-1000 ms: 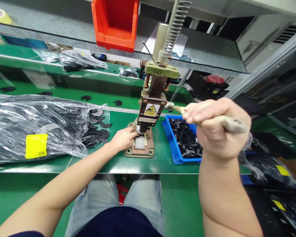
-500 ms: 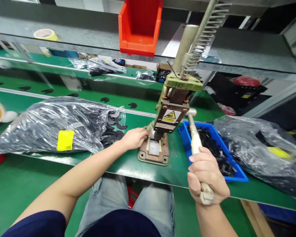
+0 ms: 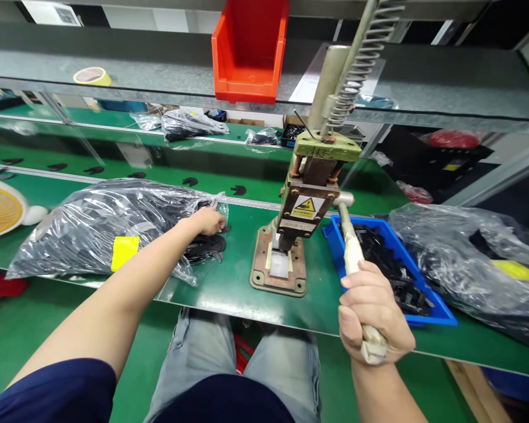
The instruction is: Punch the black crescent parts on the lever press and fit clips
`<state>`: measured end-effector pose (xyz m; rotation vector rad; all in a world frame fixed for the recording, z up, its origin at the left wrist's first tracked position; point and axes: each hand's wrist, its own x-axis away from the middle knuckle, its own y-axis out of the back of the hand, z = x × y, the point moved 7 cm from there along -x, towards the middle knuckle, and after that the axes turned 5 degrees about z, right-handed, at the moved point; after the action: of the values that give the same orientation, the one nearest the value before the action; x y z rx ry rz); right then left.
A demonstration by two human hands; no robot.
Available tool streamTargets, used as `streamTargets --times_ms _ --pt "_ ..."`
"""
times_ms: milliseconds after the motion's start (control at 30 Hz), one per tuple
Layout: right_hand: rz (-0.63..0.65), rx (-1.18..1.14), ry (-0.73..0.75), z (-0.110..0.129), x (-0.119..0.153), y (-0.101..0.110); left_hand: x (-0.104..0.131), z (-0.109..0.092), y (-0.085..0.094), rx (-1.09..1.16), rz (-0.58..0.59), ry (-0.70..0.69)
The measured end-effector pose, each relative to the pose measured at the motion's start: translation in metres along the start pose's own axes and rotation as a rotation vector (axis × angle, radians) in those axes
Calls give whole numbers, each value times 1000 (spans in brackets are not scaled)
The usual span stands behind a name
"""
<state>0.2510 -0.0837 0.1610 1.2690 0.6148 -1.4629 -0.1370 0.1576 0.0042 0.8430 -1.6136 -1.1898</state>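
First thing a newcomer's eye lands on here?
Probably the upright press in the middle of the bench, with its yellow warning sticker and the right hand wrapped around its lever handle. Next, the bright red-orange bin on the shelf above. Then the big clear bag left of the press, where the left hand is at the dark curved parts by its open end.

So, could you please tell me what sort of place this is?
Probably a factory assembly line, judging by the lever press with a warning label, a blue tray of small black parts, and dark pieces spaced along what looks like a conveyor.
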Motion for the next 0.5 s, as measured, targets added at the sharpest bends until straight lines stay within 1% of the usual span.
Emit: streamTargets --times_ms 133,200,267,333,433,500 --pt "-8 -6 -16 0 0 0 -1 -3 4 -54 -35 -21" --pt "-10 -13 -13 0 1 0 -2 -3 2 -58 -3 -11" --pt "-15 -20 -3 0 1 0 -3 -2 -1 -25 44 12" --pt "-24 -18 2 0 2 0 -4 -3 0 11 63 28" --pt "-27 -9 -10 -1 2 -1 -4 -7 4 33 72 23" --pt "-30 -12 -7 -1 3 -1 -1 -13 11 61 34 12"
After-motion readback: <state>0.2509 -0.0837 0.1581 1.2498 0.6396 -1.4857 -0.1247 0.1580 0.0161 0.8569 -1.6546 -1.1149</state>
